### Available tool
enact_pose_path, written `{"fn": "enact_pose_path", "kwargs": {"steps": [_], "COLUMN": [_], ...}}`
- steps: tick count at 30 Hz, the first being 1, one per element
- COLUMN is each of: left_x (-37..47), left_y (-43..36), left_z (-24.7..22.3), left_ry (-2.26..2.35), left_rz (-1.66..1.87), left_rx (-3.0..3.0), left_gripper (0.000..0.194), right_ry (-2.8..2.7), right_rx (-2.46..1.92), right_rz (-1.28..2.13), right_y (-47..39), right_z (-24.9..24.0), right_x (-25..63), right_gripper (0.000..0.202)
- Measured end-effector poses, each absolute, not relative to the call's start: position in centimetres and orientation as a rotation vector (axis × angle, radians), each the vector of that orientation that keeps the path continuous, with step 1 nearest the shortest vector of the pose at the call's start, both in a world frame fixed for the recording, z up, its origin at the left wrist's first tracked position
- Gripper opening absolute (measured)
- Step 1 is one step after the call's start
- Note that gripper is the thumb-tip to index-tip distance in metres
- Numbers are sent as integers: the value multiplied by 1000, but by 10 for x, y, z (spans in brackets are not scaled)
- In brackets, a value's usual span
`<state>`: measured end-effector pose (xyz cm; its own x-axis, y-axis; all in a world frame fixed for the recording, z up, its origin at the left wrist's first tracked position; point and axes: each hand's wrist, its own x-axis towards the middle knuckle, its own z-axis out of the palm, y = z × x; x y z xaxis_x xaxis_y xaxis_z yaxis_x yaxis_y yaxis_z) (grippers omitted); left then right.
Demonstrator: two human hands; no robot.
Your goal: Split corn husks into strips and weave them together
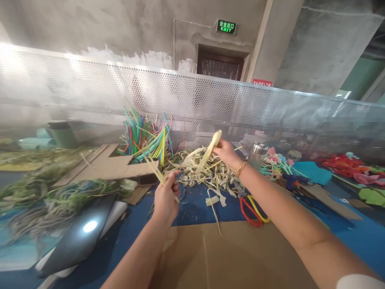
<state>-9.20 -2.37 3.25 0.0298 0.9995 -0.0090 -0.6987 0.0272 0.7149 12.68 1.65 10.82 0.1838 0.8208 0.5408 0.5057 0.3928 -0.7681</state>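
My left hand is closed around a bundle of thin pale yellow-green strips, whose ends stick up toward the left. Farther off and to the right, my right hand pinches a wider pale yellow husk-like strip that hangs down and to the left. Beneath it lies a loose heap of cream-coloured strips and scraps on the blue table cover. Scissors with red and yellow handles lie just below my right forearm. The fingertips of my left hand are partly hidden.
Colourful thin stems stand behind the cut cardboard. Green and grey strands and a dark shiny folder-like object lie left. A glass bottle stands right. A brown cardboard sheet lies in front; a perforated metal screen runs behind.
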Motion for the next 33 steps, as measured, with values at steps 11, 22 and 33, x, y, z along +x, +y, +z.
{"fn": "enact_pose_path", "kwargs": {"steps": [11,22,33], "left_x": [-90,-84,-83], "left_y": [-30,-32,-28], "left_z": [35,32,25], "left_ry": [542,680,696], "left_rz": [1245,1458,1448], "left_rx": [403,275,299], "left_gripper": [33,22,21], "right_ry": [-1607,-2752,-2398], "right_rx": [-1248,-1167,-1853], "right_rz": [-319,-242,-575], "right_y": [-31,-57,78], "right_z": [113,47,89], "right_x": [134,159,59], "right_gripper": [14,31,32]}}
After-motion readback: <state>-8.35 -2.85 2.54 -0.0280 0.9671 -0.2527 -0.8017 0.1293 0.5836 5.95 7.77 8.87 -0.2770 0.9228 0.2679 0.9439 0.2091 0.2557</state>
